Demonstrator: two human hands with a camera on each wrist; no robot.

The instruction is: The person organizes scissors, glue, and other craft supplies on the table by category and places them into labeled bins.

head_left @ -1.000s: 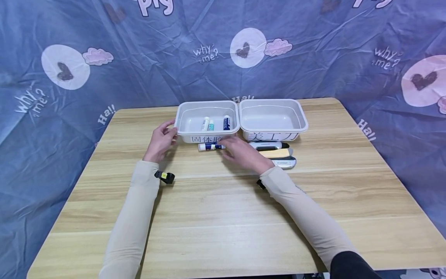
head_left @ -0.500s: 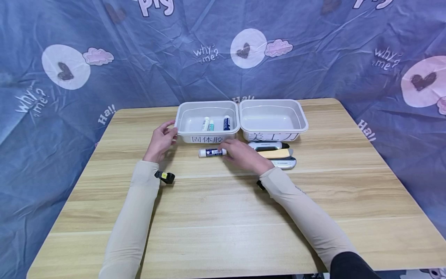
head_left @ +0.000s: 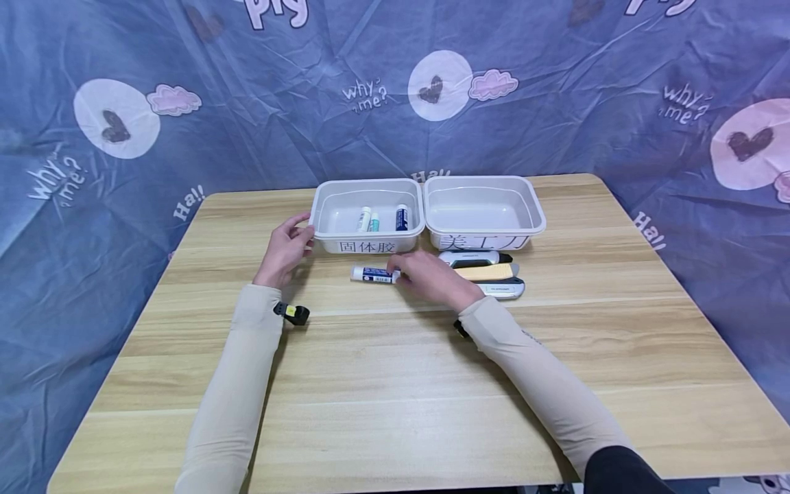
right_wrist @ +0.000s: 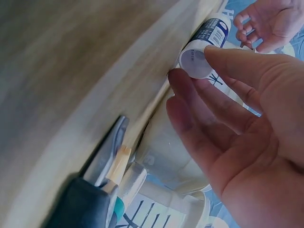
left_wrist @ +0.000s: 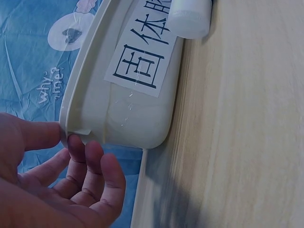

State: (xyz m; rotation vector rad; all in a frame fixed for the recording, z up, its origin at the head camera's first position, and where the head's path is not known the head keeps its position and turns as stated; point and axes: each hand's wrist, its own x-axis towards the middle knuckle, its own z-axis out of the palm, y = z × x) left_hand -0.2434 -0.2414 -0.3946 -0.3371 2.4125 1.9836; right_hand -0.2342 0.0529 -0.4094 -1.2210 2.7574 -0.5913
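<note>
My left hand [head_left: 286, 248] pinches the left rim corner of a light-grey plastic bin [head_left: 333, 244], thumb against the fingertips in the left wrist view. Inside that bin lie a white glue stick [head_left: 364, 218], a small teal-and-white one [head_left: 374, 222] and a navy one [head_left: 402, 217]. On the table before it, another navy-and-white glue stick [head_left: 374, 274] lies sideways. My right hand [head_left: 428, 278] holds this stick's right end between thumb and fingers, as the right wrist view [right_wrist: 237, 109] shows from the end. Its far end [left_wrist: 192, 19] appears in the left wrist view.
A second grey bin [head_left: 537, 223] stands against the first one's right side. Several utility knives, one with a yellow handle [head_left: 487, 272], lie in front of it, partly behind my right hand. A blue printed cloth [head_left: 259, 123] hangs behind the wooden table [head_left: 382, 412].
The glue stick at my right hand has come slightly nearer to me, away from the bin, and turned so another side of its label shows. My left hand stays at the rim.
</note>
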